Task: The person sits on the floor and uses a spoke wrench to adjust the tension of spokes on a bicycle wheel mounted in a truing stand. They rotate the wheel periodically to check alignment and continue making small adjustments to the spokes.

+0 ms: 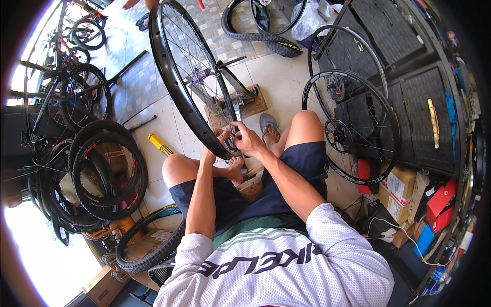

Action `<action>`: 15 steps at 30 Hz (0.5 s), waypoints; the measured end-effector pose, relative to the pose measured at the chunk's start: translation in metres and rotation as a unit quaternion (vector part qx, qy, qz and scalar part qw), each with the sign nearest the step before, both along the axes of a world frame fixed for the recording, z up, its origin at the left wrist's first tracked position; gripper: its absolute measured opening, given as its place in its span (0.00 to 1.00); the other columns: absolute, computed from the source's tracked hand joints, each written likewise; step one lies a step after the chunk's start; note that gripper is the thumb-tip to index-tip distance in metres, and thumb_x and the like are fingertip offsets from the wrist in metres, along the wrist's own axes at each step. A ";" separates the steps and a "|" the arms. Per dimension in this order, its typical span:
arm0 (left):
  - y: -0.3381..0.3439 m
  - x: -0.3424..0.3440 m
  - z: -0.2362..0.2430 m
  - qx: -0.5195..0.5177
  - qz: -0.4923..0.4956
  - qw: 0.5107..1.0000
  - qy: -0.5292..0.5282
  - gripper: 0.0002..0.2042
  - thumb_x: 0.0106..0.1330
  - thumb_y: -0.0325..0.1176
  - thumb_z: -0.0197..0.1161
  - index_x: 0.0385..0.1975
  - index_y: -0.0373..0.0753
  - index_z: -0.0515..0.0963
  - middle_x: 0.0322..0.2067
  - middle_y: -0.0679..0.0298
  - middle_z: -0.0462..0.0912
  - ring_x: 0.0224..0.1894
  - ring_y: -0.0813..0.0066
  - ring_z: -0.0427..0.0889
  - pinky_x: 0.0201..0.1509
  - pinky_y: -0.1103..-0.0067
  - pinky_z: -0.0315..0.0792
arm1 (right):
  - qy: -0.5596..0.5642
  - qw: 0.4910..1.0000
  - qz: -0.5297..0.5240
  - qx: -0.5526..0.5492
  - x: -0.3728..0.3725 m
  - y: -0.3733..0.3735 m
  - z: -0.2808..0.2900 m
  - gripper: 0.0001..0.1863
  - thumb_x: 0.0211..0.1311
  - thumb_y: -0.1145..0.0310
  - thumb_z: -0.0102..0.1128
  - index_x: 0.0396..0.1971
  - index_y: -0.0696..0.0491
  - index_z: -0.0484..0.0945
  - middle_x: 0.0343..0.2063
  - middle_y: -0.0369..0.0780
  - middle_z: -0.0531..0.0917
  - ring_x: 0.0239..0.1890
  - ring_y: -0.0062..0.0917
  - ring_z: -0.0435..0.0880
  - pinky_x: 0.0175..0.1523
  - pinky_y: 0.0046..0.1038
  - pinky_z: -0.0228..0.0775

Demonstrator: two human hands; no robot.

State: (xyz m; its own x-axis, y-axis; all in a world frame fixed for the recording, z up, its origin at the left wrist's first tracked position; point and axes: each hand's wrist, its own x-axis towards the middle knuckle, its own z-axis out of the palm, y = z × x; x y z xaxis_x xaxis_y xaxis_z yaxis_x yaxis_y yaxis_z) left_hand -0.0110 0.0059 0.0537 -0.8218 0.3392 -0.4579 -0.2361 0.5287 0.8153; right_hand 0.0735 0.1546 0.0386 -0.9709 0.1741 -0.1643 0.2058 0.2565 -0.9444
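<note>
A black-rimmed bicycle wheel [173,79] with thin spokes and a purplish hub stands upright before me in a metal truing stand [232,84] on a wooden base [254,104]. At the wheel's near end, my left hand [219,141] has its fingers closed around the rim, partly hidden by it. My right hand [247,140] is on the right side of the same stretch of rim, its fingers curled in a pinch by the spokes. Something small and dark shows at those fingertips, too small to name.
Two more wheels [353,125] lean against dark woven cabinets [414,117] on the right. Loose tyres [107,169] hang in a bundle on the left, near a yellow box [160,145]. Further off, a tyre [266,41] lies on the floor. Cardboard boxes [398,192] stand low right.
</note>
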 end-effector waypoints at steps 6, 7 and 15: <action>0.004 0.000 0.000 -0.017 -0.016 1.000 -0.004 0.24 0.58 0.51 0.70 0.21 0.32 0.78 0.14 0.66 0.76 0.17 0.82 0.72 0.20 0.78 0.65 | 0.011 0.997 -0.032 0.065 0.003 -0.003 0.012 0.34 0.52 0.64 0.67 0.59 0.56 0.65 0.29 0.45 0.85 0.30 0.39 0.83 0.41 0.34 0.73; 0.002 -0.002 -0.006 -0.023 -0.014 1.000 -0.006 0.25 0.57 0.52 0.71 0.19 0.32 0.77 0.13 0.65 0.75 0.16 0.82 0.72 0.19 0.78 0.65 | 0.021 0.996 -0.027 0.081 0.003 -0.006 0.017 0.34 0.52 0.64 0.67 0.58 0.56 0.65 0.30 0.45 0.85 0.31 0.39 0.83 0.41 0.34 0.73; 0.014 0.001 0.001 -0.014 0.116 0.992 -0.050 0.28 0.62 0.56 0.65 0.27 0.29 0.81 0.19 0.63 0.76 0.21 0.77 0.76 0.24 0.78 0.69 | -0.044 0.989 -0.003 -0.144 0.003 0.005 0.002 0.25 0.59 0.70 0.64 0.55 0.59 0.68 0.34 0.44 0.85 0.38 0.24 0.82 0.43 0.26 0.72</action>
